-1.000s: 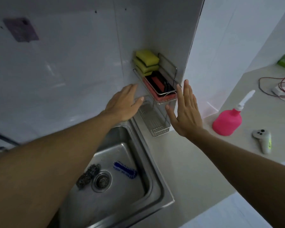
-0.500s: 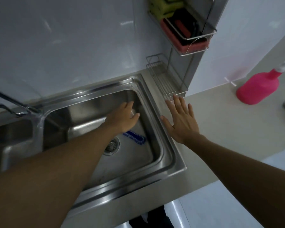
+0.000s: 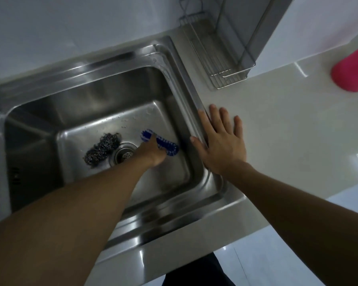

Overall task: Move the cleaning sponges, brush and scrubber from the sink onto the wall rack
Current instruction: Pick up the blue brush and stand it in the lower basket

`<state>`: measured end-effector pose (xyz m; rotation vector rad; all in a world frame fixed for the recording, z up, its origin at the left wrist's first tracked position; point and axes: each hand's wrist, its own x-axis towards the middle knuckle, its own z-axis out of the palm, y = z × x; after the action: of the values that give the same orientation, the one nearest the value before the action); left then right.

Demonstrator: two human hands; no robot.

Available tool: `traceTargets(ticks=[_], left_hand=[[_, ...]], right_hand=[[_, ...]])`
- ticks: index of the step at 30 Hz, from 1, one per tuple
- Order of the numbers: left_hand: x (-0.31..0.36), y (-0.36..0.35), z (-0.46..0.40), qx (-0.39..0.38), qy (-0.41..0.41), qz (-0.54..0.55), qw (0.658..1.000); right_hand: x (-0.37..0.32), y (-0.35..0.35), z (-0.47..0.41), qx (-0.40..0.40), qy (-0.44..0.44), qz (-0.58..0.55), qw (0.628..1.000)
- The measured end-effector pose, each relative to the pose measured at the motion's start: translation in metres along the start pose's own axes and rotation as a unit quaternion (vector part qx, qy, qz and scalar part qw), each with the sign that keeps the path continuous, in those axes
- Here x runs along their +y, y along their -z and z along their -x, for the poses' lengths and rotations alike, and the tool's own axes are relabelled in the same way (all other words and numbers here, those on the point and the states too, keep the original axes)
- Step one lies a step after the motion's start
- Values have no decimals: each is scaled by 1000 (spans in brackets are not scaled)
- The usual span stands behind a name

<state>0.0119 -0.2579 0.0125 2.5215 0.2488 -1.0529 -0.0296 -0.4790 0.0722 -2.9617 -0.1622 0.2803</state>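
A blue-bristled brush (image 3: 167,145) lies on the floor of the steel sink (image 3: 180,65), right of the drain (image 3: 123,154). My left hand (image 3: 152,152) is down in the basin, fingers curled onto the middle of the brush. A grey steel-wool scrubber (image 3: 102,147) sits just left of the drain, untouched. My right hand (image 3: 220,141) rests flat, fingers spread, on the sink's right rim and the counter. The wire wall rack's lower shelf (image 3: 221,58) shows at the top; its upper shelves and the sponges are out of view.
A pink bottle (image 3: 353,73) stands at the right edge on the pale counter (image 3: 287,120). A white tiled wall runs behind the sink. The floor and dark clothing show below the counter's front edge.
The view has tilted down from the rack to the sink. My left hand dropped from the rack into the basin onto the brush; my right hand came down onto the sink rim.
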Motion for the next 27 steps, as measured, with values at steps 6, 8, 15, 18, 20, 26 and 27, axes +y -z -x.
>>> traceTargets(ticks=[6, 8, 15, 18, 20, 26, 27], left_hand=[[6, -23, -37, -26, -2, 59, 998], [7, -29, -49, -21, 2, 58, 998], [12, -37, -56, 32, 90, 39, 995], [2, -39, -46, 57, 91, -9, 994], [-6, -41, -39, 69, 72, -15, 995], [-14, -30, -16, 165, 3, 132, 977], [-14, -24, -13, 165, -6, 134, 977]], right_hand=[[0, -1, -1, 10, -4, -2, 1000], [0, -2, -1, 13, -9, 0, 1000], [-1, -1, -1, 24, -11, -4, 1000], [-2, -1, -1, 19, -13, 2, 1000], [-1, -1, -2, 12, -11, 1, 1000], [-1, 0, -1, 16, -9, -2, 1000], [-1, 0, -2, 11, -7, -4, 1000]])
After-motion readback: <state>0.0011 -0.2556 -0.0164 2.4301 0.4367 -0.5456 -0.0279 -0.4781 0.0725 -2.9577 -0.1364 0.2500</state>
